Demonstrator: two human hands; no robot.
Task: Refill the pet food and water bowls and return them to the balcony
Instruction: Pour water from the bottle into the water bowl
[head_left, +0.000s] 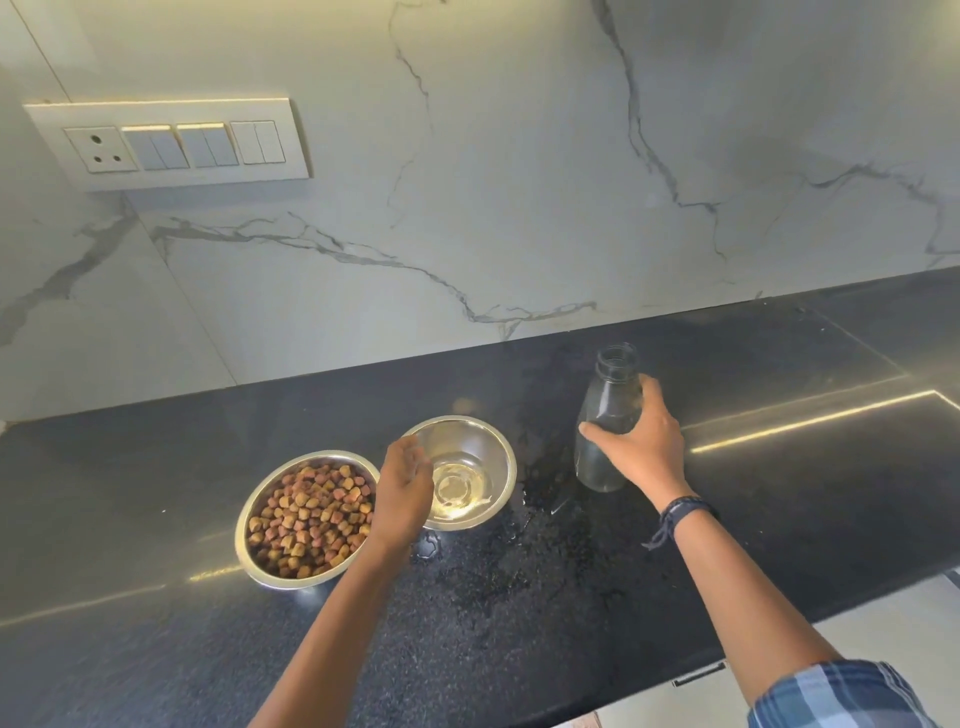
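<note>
Two steel bowls stand side by side on the black counter (156, 623). The left bowl (260, 499) is full of brown kibble. The right bowl (488, 447) holds some clear water. My left hand (402, 493) is at the water bowl's near-left rim, fingers curled over the edge. To the right stands an uncapped clear bottle (608, 400), upright on the counter with water in its lower part. My right hand (641, 447) grips the bottle around its middle.
Spilled water (540, 519) spots the counter between the water bowl and the bottle. A marble backsplash rises behind, with a switch panel (171, 143) at upper left. The counter's front edge drops off at lower right.
</note>
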